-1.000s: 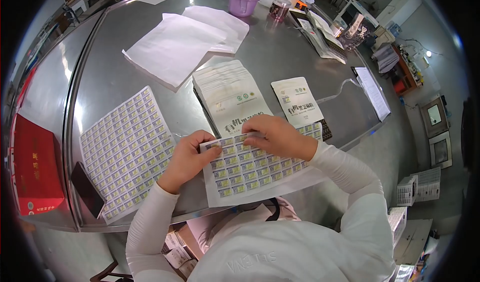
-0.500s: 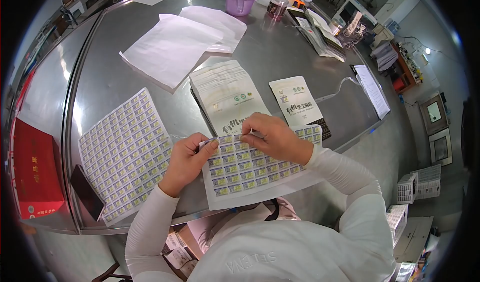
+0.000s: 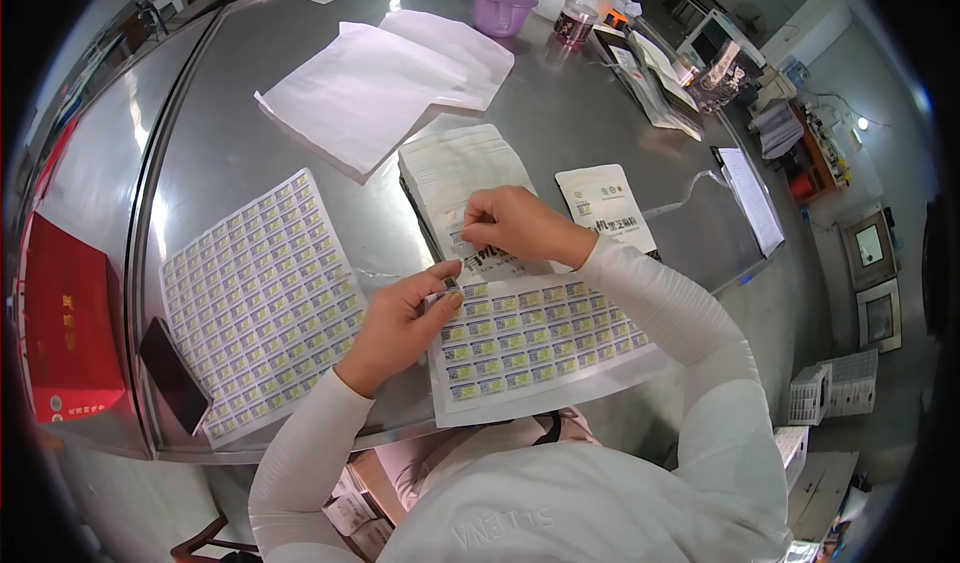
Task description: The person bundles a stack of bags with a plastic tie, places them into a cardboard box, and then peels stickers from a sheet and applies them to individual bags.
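Note:
My left hand [image 3: 398, 325] pinches the upper left corner of a sheet of small yellow-green and blue stickers [image 3: 540, 338]. Over the stack of pale printed pouches [image 3: 455, 153], my right hand [image 3: 525, 226] has its thumb and fingers pressed together. A small sticker [image 3: 457, 237] shows at its fingertips, partly hidden, against the top pouch's front. To the right of the stack lies a single pouch [image 3: 605, 203] of the same kind, with a sticker on it. Another full sticker sheet [image 3: 265, 303] lies flat on the left.
A dark phone [image 3: 174, 375] overlaps the left sheet's lower corner. Further left is a red bag [image 3: 70, 323]. White paper sheets [image 3: 365, 93], a purple measuring cup [image 3: 503, 9] and a jar [image 3: 575, 25] occupy the metal table's [image 3: 215, 143] far side. A clipboard with paper [image 3: 748, 201] lies at right.
My right hand has moved from the sticker sheet's top edge up and left over the pouch stack, fingertips together. My left hand still grips the sheet's corner. The view has shifted slightly.

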Action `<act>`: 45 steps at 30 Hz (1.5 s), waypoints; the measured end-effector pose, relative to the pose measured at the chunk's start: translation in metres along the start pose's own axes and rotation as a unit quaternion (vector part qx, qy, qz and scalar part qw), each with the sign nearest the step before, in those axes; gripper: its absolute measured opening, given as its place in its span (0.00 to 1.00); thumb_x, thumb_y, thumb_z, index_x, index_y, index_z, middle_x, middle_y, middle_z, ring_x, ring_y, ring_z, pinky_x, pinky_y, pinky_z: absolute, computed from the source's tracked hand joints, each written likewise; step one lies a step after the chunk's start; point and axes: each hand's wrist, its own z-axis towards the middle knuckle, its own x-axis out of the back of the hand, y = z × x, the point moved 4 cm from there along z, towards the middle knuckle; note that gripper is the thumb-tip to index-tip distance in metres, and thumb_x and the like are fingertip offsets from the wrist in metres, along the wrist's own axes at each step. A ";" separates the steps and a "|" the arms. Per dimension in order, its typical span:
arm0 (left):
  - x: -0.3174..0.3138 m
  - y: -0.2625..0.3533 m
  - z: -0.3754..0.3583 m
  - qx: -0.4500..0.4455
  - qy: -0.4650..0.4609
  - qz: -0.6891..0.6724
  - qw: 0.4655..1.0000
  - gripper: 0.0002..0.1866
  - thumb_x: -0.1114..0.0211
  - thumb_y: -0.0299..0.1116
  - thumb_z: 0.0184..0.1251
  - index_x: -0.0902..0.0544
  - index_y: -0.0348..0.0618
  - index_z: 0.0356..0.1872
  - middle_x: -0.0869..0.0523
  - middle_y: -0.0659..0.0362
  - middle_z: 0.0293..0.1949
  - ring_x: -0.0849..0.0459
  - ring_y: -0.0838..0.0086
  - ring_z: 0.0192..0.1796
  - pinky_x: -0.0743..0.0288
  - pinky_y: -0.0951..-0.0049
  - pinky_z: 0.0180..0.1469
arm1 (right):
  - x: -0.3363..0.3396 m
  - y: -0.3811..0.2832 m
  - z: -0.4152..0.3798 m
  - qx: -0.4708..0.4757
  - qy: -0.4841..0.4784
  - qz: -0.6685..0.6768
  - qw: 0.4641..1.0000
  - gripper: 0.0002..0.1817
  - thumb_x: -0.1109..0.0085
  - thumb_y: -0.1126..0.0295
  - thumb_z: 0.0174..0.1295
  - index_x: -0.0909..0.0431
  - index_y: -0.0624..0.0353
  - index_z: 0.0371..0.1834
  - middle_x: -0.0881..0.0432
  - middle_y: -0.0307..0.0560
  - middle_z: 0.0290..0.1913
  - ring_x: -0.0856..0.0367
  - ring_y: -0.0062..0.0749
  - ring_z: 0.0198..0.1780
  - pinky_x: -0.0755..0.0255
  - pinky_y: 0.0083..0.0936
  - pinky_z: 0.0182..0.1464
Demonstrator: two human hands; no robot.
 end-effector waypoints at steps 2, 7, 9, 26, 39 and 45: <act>0.000 0.001 0.000 -0.002 -0.001 -0.005 1.000 0.06 0.39 0.26 0.68 0.19 0.33 0.37 0.22 0.50 0.62 0.19 0.80 0.46 0.22 0.81 0.45 | -0.002 0.005 0.005 -0.017 -0.007 0.017 1.000 0.09 0.37 0.68 0.57 0.20 0.63 0.28 0.17 0.46 0.23 0.18 0.32 0.26 0.27 0.28 0.32; 0.000 0.001 -0.001 -0.005 -0.004 0.011 1.000 0.06 0.39 0.27 0.68 0.19 0.32 0.37 0.22 0.50 0.62 0.19 0.80 0.45 0.22 0.81 0.44 | -0.003 0.006 0.010 -0.045 -0.017 0.002 0.999 0.08 0.36 0.69 0.55 0.20 0.62 0.26 0.17 0.44 0.22 0.20 0.29 0.24 0.28 0.27 0.31; 0.000 0.000 0.000 -0.014 -0.003 0.016 1.000 0.07 0.39 0.27 0.68 0.20 0.32 0.37 0.22 0.51 0.61 0.19 0.80 0.45 0.22 0.80 0.45 | -0.002 0.003 0.011 -0.052 -0.036 -0.029 0.998 0.08 0.36 0.70 0.58 0.21 0.63 0.29 0.16 0.41 0.23 0.20 0.24 0.25 0.28 0.23 0.30; -0.002 -0.006 -0.001 -0.014 0.012 0.000 1.000 0.10 0.36 0.32 0.66 0.21 0.34 0.32 0.21 0.48 0.60 0.20 0.80 0.43 0.27 0.77 0.43 | 0.018 0.006 -0.010 -0.122 0.084 -0.174 0.974 0.20 0.31 0.57 0.51 0.24 0.59 0.40 0.19 0.53 0.37 0.19 0.44 0.40 0.28 0.35 0.41; 0.000 -0.004 0.004 -0.063 0.000 0.077 0.995 0.07 0.36 0.30 0.67 0.22 0.37 0.32 0.30 0.45 0.68 0.23 0.72 0.60 0.27 0.76 0.51 | 0.019 0.040 -0.042 -0.097 0.205 -0.168 0.959 0.37 0.27 0.58 0.51 0.31 0.64 0.62 0.33 0.56 0.59 0.32 0.49 0.61 0.33 0.36 0.61; -0.001 -0.002 0.004 -0.054 -0.007 0.067 0.996 0.07 0.37 0.30 0.67 0.22 0.38 0.32 0.30 0.46 0.69 0.23 0.73 0.59 0.27 0.77 0.50 | 0.015 0.041 -0.037 -0.032 0.284 -0.140 0.948 0.39 0.27 0.58 0.51 0.34 0.67 0.63 0.36 0.58 0.62 0.34 0.51 0.63 0.34 0.36 0.63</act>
